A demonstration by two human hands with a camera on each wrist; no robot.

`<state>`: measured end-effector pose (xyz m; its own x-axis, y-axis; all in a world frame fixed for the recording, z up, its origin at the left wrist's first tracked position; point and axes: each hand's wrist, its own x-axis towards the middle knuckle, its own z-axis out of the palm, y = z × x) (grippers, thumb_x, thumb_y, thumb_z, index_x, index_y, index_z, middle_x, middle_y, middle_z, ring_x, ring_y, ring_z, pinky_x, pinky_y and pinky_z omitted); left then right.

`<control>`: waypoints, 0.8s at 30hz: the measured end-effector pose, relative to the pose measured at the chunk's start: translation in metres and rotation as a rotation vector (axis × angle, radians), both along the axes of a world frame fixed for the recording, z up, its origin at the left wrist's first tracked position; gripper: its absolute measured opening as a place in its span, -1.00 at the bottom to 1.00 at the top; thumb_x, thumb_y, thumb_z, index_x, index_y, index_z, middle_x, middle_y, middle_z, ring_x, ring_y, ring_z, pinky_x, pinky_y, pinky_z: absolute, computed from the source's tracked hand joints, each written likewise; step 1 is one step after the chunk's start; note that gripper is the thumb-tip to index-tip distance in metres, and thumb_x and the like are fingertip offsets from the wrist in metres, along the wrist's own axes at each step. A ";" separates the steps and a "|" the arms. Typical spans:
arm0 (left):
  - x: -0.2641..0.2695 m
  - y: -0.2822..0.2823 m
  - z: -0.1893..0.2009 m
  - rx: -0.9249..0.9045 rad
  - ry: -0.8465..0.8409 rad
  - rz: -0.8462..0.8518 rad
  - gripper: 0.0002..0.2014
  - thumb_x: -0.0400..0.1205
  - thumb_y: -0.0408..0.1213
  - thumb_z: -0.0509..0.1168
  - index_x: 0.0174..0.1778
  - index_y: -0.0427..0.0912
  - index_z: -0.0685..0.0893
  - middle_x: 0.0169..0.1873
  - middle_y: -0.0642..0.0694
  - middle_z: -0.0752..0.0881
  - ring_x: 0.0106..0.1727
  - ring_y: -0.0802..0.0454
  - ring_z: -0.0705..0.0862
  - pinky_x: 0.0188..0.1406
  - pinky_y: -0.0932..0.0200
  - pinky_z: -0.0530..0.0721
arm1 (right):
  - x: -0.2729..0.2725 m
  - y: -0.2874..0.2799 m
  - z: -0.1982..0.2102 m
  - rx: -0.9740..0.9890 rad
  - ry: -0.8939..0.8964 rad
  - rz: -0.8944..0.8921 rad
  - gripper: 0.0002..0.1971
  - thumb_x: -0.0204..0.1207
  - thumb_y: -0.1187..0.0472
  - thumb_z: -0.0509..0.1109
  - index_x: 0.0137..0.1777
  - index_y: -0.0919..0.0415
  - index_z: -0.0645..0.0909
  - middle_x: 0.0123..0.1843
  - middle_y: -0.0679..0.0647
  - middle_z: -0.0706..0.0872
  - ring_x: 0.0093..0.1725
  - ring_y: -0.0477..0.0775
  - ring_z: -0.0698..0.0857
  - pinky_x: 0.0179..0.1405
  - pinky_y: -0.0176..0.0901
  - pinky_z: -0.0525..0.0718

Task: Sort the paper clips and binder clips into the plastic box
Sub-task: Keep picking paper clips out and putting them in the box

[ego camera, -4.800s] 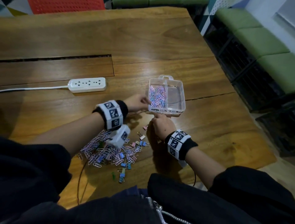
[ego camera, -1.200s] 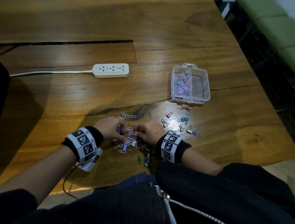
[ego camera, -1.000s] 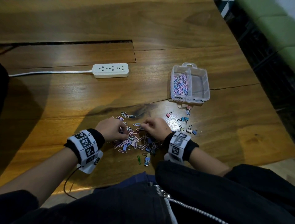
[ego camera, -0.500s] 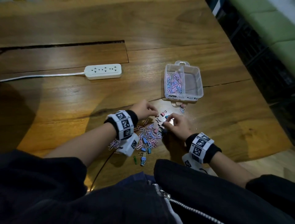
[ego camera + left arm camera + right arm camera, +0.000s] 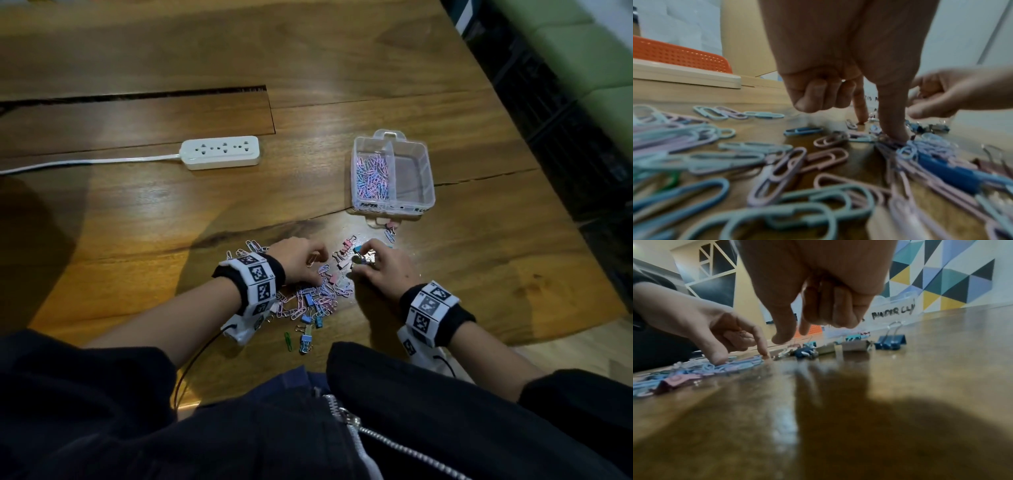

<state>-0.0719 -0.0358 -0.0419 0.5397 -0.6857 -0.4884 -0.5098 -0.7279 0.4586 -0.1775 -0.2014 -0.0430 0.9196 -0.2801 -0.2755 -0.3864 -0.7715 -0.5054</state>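
The clear plastic box (image 5: 412,178) has two compartments; its left one holds pastel paper clips (image 5: 371,178) and its right one looks bare. A loose pile of paper clips (image 5: 308,305) (image 5: 777,170) lies at the table's near edge. My left hand (image 5: 318,269) (image 5: 877,128) presses its thumb (image 5: 894,134) on the pile, forefinger tip on the table, other fingers curled. Small binder clips (image 5: 347,244) (image 5: 891,341) lie between pile and box. My right hand (image 5: 363,263) (image 5: 792,335) hovers just over them, thumb and forefinger apart, nothing visibly held.
A white power strip (image 5: 221,152) with its cord lies to the left of the box. A green paper clip (image 5: 288,341) and a blue binder clip (image 5: 306,341) sit near the table's front edge. The table's right edge drops off beside green benches (image 5: 589,51).
Both hands left the box, gathered at the near pile, then shifted forward. The right hand now hovers over the binder clips; the left hand stays on the paper clips.
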 end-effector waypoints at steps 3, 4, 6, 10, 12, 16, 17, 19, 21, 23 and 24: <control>-0.004 -0.001 0.000 0.000 -0.057 -0.060 -0.80 0.49 -0.07 0.39 -0.01 -0.02 0.66 0.04 -0.01 0.69 -0.03 0.06 0.59 -0.11 0.18 0.52 | -0.010 0.010 0.009 0.023 0.008 0.142 -0.72 0.44 0.03 0.40 0.07 0.16 0.56 -0.46 -0.21 0.43 -0.46 -0.27 0.40 -0.48 -0.41 0.30; -0.003 0.000 0.000 0.013 -0.078 -0.070 -0.86 0.52 -0.09 0.37 -0.07 -0.03 0.66 0.00 -0.01 0.69 -0.08 0.07 0.57 -0.15 0.18 0.51 | -0.013 0.014 0.011 0.012 0.037 0.205 -0.68 0.42 -0.01 0.42 0.09 0.15 0.56 -0.43 -0.22 0.46 -0.42 -0.26 0.43 -0.43 -0.42 0.35; -0.002 0.002 0.000 0.060 -0.139 -0.105 -0.92 0.57 -0.13 0.30 -0.17 -0.03 0.58 -0.11 -0.04 0.67 -0.15 0.04 0.54 -0.20 0.17 0.49 | -0.015 0.020 0.010 -0.048 0.110 0.317 -0.58 0.37 -0.11 0.43 0.14 0.08 0.52 -0.29 -0.12 0.58 -0.30 -0.15 0.52 -0.25 -0.35 0.47; 0.003 0.005 -0.004 0.074 -0.056 -0.083 -0.84 0.62 -0.18 0.18 -0.26 -0.12 0.46 -0.22 -0.07 0.57 -0.21 -0.01 0.52 -0.24 0.17 0.46 | -0.015 0.023 0.001 -0.074 0.147 0.320 -0.60 0.38 -0.10 0.41 0.16 0.05 0.52 -0.19 -0.08 0.55 -0.16 -0.05 0.54 -0.15 -0.27 0.44; 0.006 0.007 -0.003 -0.063 0.169 0.138 -0.78 0.65 -0.25 0.11 -0.33 -0.14 0.41 -0.31 -0.06 0.51 -0.32 0.04 0.48 -0.33 0.20 0.41 | -0.014 0.024 0.002 -0.056 0.148 0.294 -0.69 0.45 -0.02 0.37 0.14 0.07 0.53 -0.16 -0.09 0.55 -0.17 -0.10 0.49 -0.14 -0.29 0.39; 0.011 0.014 0.002 -0.429 0.865 0.554 -0.81 0.45 -0.28 0.09 -0.49 -0.17 0.32 -0.64 0.00 0.44 -0.71 0.21 0.31 -0.74 0.43 0.26 | -0.009 0.027 0.001 -0.056 0.208 0.281 -0.76 0.55 0.02 0.25 0.09 0.15 0.52 0.03 0.07 0.68 -0.07 0.00 0.57 -0.03 -0.22 0.48; 0.011 0.015 0.003 -0.497 0.967 0.590 -0.85 0.38 -0.25 0.08 -0.49 -0.17 0.32 -0.68 0.04 0.47 -0.73 0.21 0.30 -0.77 0.48 0.24 | -0.009 0.028 0.000 -0.071 0.229 0.289 -0.76 0.56 0.02 0.23 0.08 0.16 0.50 0.03 0.09 0.67 -0.07 0.01 0.57 -0.03 -0.21 0.48; 0.010 0.016 0.002 -0.586 1.018 0.644 -0.77 0.46 -0.19 0.10 -0.50 -0.15 0.32 -0.67 0.06 0.50 -0.72 0.20 0.30 -0.76 0.49 0.26 | -0.008 0.032 -0.002 -0.083 0.258 0.298 -0.77 0.59 0.03 0.19 0.07 0.18 0.47 -0.03 0.06 0.60 -0.10 -0.02 0.52 -0.06 -0.21 0.46; 0.009 0.013 0.003 -0.581 0.963 0.711 -0.65 0.63 -0.16 0.06 -0.50 -0.13 0.34 -0.63 0.05 0.51 -0.71 0.21 0.33 -0.76 0.47 0.26 | -0.007 0.034 -0.002 -0.073 0.257 0.302 -0.79 0.61 0.07 0.15 0.08 0.20 0.44 -0.06 0.00 0.49 -0.11 -0.04 0.49 -0.07 -0.21 0.46; 0.008 0.006 0.004 -0.495 0.820 0.671 -0.65 0.69 -0.19 0.05 -0.44 -0.12 0.41 -0.55 0.02 0.49 -0.68 0.21 0.38 -0.75 0.40 0.30 | -0.005 0.033 -0.003 -0.042 0.226 0.291 -0.87 0.63 0.13 0.13 0.01 0.18 0.41 -0.05 -0.01 0.41 -0.10 -0.05 0.47 -0.05 -0.21 0.48; 0.005 0.004 0.005 -0.415 0.696 0.576 -0.67 0.71 -0.18 0.05 -0.39 -0.12 0.45 -0.49 0.00 0.50 -0.61 0.18 0.44 -0.67 0.38 0.36 | -0.004 0.031 -0.002 -0.013 0.212 0.270 -0.93 0.63 0.18 0.13 -0.05 0.16 0.37 -0.04 -0.02 0.39 -0.09 -0.06 0.45 -0.01 -0.22 0.49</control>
